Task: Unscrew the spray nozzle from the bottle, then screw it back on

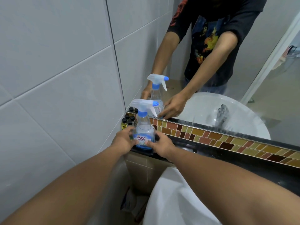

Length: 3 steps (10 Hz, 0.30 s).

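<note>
A clear spray bottle (143, 129) with a blue-and-white label stands upright on the black ledge (227, 158) under the mirror. Its white trigger nozzle (142, 105), with a blue collar and blue tip, sits on the bottle's neck and points right. My left hand (124, 140) wraps the bottle's lower left side. My right hand (159, 144) holds the lower right side, thumb on the label. Both hands are well below the nozzle.
Several small dark-capped bottles (128, 120) stand in the corner just behind the spray bottle. A mirror (211, 54) above the mosaic tile strip (219, 138) reflects the bottle and a person's arms. A white sink (175, 200) lies below, a tiled wall (56, 70) at left.
</note>
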Motion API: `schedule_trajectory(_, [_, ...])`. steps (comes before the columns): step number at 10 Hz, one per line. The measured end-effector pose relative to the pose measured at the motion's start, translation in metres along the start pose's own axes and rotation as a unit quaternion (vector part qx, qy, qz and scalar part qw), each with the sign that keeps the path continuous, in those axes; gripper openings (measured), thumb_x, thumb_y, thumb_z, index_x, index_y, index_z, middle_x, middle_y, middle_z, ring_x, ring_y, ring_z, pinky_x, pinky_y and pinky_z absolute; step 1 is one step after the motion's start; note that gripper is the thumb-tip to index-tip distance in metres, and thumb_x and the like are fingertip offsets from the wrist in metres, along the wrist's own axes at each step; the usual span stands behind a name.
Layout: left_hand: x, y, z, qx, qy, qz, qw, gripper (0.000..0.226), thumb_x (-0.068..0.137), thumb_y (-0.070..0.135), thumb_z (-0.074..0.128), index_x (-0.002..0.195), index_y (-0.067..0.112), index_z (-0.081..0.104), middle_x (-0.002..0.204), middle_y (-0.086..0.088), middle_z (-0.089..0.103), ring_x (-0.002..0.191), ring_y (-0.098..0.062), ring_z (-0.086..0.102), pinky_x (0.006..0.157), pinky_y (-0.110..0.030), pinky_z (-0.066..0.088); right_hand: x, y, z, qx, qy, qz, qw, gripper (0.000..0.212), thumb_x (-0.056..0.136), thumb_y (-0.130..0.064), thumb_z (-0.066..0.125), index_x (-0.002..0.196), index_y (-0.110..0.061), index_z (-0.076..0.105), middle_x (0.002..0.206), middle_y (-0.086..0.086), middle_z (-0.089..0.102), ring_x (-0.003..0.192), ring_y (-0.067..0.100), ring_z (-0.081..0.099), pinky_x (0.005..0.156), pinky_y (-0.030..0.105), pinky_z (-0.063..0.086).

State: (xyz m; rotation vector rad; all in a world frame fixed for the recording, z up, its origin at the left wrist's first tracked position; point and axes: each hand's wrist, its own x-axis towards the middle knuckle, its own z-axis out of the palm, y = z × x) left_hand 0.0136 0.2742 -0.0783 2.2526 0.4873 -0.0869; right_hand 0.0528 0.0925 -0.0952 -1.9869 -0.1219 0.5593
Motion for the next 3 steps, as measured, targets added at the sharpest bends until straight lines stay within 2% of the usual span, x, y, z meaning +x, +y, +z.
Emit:
schedule_trajectory(1, [-0.006,-0.001,0.0,0.004,0.006,-0.014,1.0,0.051,0.09,0.013,0.083,0.135,0.018,0.06,0.124,-0.008,0.073,0.104,-0.023,0.068,0.096,-0.041,0.058,-0.005,0.0,-0.003,-0.022,0.008,0.016,1.0,0.077,0.084,-0.033,0.085,0.149,-0.026,0.044,0.142,0.001,0.061,0.12,0.024,0.064,0.099,0.05,0.057])
schedule_trajectory(2, [-0.016,-0.004,0.001,0.061,-0.007,-0.035,0.998,0.057,0.09,0.024,0.083,0.138,0.017,0.054,0.125,-0.011,0.07,0.111,-0.029,0.069,0.1,-0.045,0.057,-0.011,0.008,-0.016,-0.079,0.021,0.048,0.996,0.082,0.089,-0.039,0.079,0.157,-0.022,0.035,0.153,0.006,0.051,0.133,0.03,0.056,0.108,0.047,0.049])
schedule_trajectory(3, [-0.027,-0.004,0.002,0.147,-0.014,-0.049,0.988,0.055,0.091,0.034,0.08,0.136,0.018,0.053,0.125,-0.009,0.07,0.113,-0.03,0.069,0.098,-0.045,0.058,-0.026,0.015,-0.036,-0.147,0.019,0.067,0.987,0.074,0.095,-0.041,0.071,0.156,-0.019,0.037,0.155,0.008,0.049,0.139,0.03,0.049,0.11,0.042,0.044])
